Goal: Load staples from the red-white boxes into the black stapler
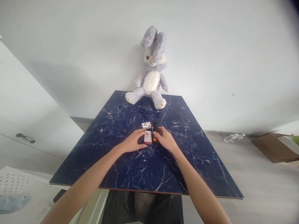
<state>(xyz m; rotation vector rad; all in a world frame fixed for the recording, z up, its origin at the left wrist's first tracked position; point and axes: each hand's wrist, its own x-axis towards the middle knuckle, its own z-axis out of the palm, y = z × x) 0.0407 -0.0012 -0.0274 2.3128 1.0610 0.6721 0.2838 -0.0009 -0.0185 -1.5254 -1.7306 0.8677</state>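
Near the middle of the dark blue marbled table (140, 174), a small red and white box (148, 137) lies between my two hands. My left hand (134, 141) has its fingers around the left side of this box, over something black that is mostly hidden. Directly right of the box is a black object with an orange patch (155, 139), and my right hand (165, 139) grips it from the right, thumb on top. A small white box (146, 125) with dark and red print sits just behind them, close to my left fingertips.
A grey plush rabbit (151, 82) sits at the table's far edge against the wall. Clear plastic bottles (231, 137) and brown cardboard (274, 147) lie on the floor at right. A white perforated item (16, 183) is at lower left, near a cabinet handle (25, 138).
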